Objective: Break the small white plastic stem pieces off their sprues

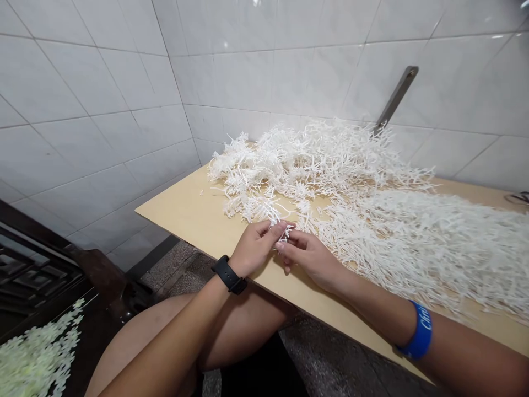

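The small white sprig (285, 232) is pinched between the fingertips of 2 hands, held over the near edge of the bench (190, 212), left of the middle of that edge. The left hand (261, 242) and the right hand (308, 251) are together, both closed on the sprig; its far side is partly hidden by the fingers. Just beyond them, loose white stems (258, 207) lie on the bench, reaching toward the heaped pile (322, 154) along the far edge. That pile is tangled, with branching tips pointing many ways. To the right, a flatter spread of white stems (438, 242) covers much of the bench toward its right end, and the right forearm passes along its near side. The far left corner of the bench is bare wood colour, apart from 1 tiny white bit (201, 193). A black watch (230, 274) is on the left wrist, a blue band (418, 331) on the right forearm. Behind the far edge, a grey metal bar (395, 99) leans at a tilt before the tiled wall (314, 77). At the lower left, apart from the bench, pale green-white flower pieces (39, 353) lie on a dark surface (93, 331).
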`<act>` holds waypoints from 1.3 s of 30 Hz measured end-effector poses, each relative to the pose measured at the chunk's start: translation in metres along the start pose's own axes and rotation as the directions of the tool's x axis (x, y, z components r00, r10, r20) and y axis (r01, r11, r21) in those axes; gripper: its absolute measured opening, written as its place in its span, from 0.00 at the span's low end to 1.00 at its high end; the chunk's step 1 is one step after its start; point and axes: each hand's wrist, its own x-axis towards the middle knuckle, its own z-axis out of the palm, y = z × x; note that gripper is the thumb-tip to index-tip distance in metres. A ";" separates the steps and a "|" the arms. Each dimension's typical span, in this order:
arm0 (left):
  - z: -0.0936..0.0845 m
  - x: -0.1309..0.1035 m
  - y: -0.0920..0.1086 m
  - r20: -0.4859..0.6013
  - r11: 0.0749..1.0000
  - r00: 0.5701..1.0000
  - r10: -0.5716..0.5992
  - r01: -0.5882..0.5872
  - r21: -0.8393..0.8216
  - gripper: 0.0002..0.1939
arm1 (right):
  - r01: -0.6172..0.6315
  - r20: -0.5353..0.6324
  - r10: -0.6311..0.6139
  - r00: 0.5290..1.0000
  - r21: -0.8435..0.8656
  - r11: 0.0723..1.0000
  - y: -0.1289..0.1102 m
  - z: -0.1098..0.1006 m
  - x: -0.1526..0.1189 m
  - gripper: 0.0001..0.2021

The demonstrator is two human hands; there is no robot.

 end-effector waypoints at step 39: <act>-0.014 0.006 -0.014 -0.489 0.879 0.865 -0.115 -0.141 -0.456 0.13 | 0.215 0.111 -0.448 0.887 -0.959 0.186 -0.011 -0.039 0.002 0.17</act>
